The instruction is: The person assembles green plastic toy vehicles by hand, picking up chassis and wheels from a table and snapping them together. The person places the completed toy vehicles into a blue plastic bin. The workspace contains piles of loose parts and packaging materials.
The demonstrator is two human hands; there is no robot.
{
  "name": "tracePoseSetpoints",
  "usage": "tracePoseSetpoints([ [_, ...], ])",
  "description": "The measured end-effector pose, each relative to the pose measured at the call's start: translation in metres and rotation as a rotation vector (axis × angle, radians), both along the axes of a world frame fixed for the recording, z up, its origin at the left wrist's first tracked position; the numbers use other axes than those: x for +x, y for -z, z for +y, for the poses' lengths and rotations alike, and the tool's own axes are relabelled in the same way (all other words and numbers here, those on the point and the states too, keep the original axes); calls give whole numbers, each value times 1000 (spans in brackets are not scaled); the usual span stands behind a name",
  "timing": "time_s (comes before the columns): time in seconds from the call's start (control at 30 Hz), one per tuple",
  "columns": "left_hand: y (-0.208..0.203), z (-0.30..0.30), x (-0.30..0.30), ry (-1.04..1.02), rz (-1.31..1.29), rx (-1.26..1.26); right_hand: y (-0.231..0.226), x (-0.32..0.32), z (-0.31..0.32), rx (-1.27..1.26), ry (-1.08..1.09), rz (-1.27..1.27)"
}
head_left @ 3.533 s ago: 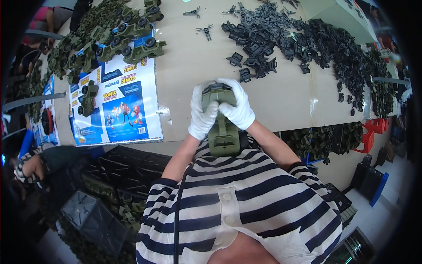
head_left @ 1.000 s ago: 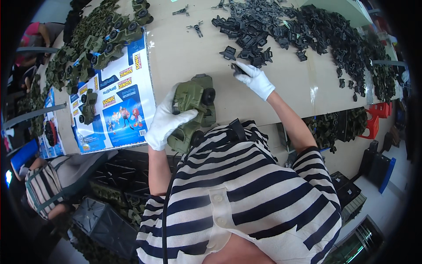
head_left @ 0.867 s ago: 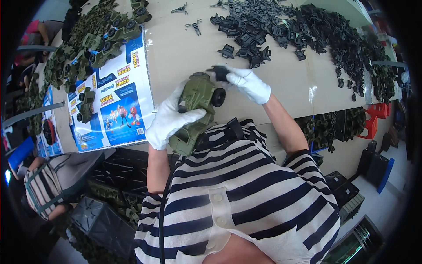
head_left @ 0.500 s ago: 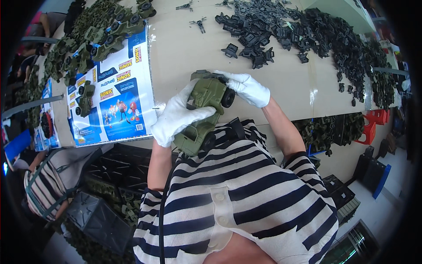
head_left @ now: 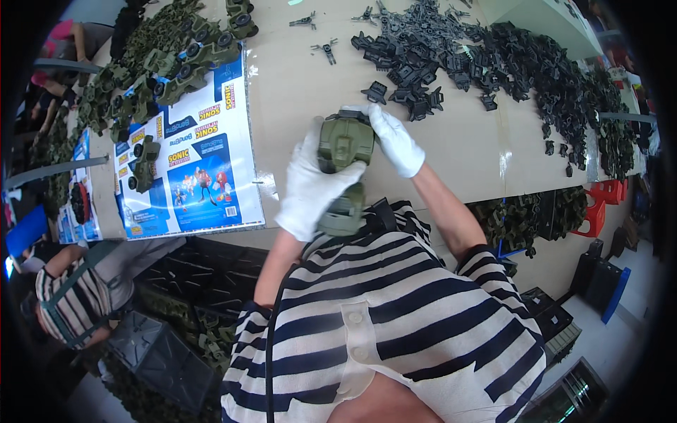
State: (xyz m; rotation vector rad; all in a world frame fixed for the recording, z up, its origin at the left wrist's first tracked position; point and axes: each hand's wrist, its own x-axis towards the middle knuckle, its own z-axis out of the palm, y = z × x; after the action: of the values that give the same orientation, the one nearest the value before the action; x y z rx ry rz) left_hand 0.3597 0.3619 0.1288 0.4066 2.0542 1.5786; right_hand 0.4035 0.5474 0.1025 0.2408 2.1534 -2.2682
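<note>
A dark green toy military jeep (head_left: 345, 141) is held up in front of my chest, over the table's near edge. My left hand (head_left: 310, 189), in a white glove, wraps round its side, with the thumb across the middle of the body. My right hand (head_left: 397, 143), gloved too, grips the jeep's far end with bent fingers. A dark part shows at that end beside the right fingertips; whether it is separate I cannot tell. The jeep's underside and most of its wheels are hidden.
Black plastic parts (head_left: 412, 67) lie heaped on the table (head_left: 465, 151) at far right. Green toy jeeps (head_left: 176, 77) pile up at left, partly on a blue-and-white printed sheet (head_left: 204, 151). Dark crates (head_left: 159, 352) stand below left, near another person (head_left: 77, 285); red stools (head_left: 601, 208) stand right.
The jeep has turned from lying slantwise to nearly upright in view, its end now facing up. Both hands stay on it; the left has shifted right and the right slightly left.
</note>
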Motion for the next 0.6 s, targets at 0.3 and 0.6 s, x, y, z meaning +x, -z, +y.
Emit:
tracePoseSetpoints([
  [0.3,47,-3,-5,57,195,389,8,0,-29,243,174,235],
  [0.6,58,10,-1,-26,429,339,7,22,-48,325,374,281],
])
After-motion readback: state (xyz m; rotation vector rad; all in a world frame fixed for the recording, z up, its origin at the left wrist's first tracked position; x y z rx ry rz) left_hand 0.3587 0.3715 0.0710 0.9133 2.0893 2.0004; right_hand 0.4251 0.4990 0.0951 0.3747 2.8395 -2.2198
